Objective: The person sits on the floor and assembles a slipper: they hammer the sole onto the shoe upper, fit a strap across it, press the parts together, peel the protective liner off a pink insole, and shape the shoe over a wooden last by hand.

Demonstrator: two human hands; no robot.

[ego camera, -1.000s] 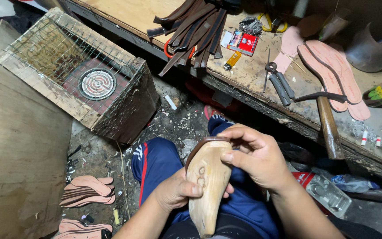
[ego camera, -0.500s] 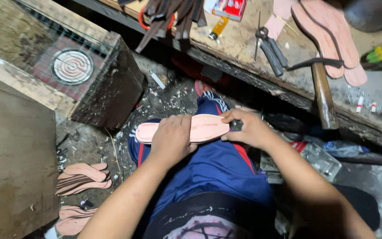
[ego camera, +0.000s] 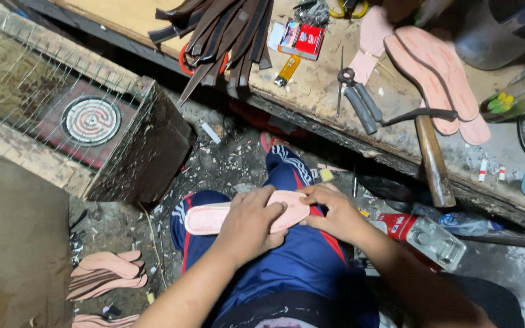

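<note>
A pink insole [ego camera: 214,217] lies flat across the person's lap, on blue track trousers [ego camera: 287,267] with red and white side stripes; its rounded end points toward the left of the view and its other end sits under the hands. The left hand [ego camera: 251,223] lies palm-down over the middle of the insole, fingers spread and pressing on it; the right hand [ego camera: 334,214] meets the insole's far end, fingers curled and pinching its edge — both hands hold the same piece. Beside the left knee, on the littered floor [ego camera: 226,164], stands a wooden box [ego camera: 123,158] with wire mesh across its top and a round coil heater [ego camera: 91,119] inside. Lower left, a stack of more pink insoles [ego camera: 107,273] rests on the ground, well apart from the hands. Across the top runs a worn workbench [ego camera: 311,91]; on it lie a bundle of dark leather straps [ego camera: 226,36], a small red-and-white box [ego camera: 302,39], a yellow lighter [ego camera: 288,70], pliers [ego camera: 358,100], and a hammer [ego camera: 429,149] whose wooden handle juts over the bench edge; two pink sole pieces [ego camera: 435,76] lie overlapped near the hammer's head. Just beside the right forearm — on the floor — lies a clear plastic bottle [ego camera: 435,240] with a red label.
</note>
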